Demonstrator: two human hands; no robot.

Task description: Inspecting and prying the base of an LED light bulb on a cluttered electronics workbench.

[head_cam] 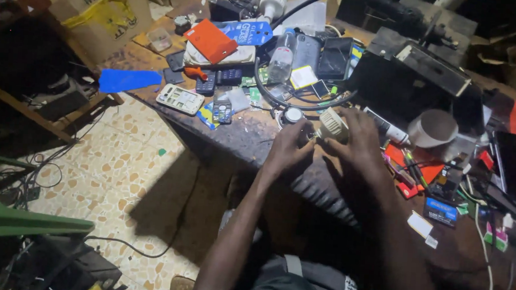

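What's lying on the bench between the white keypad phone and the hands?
In the head view, a small dark keypad phone on a blue-and-yellow card lies between the white phone and the left hand; then bare bench.

Your left hand (288, 148) and right hand (358, 135) closed around a pale ribbed bulb base (333, 125) over a cluttered bench (253, 133), white keypad phone (180, 98) to your left, tape roll (433, 128) to your right, black cable (284, 99) looping behind, patterned tile floor (121, 179) below.
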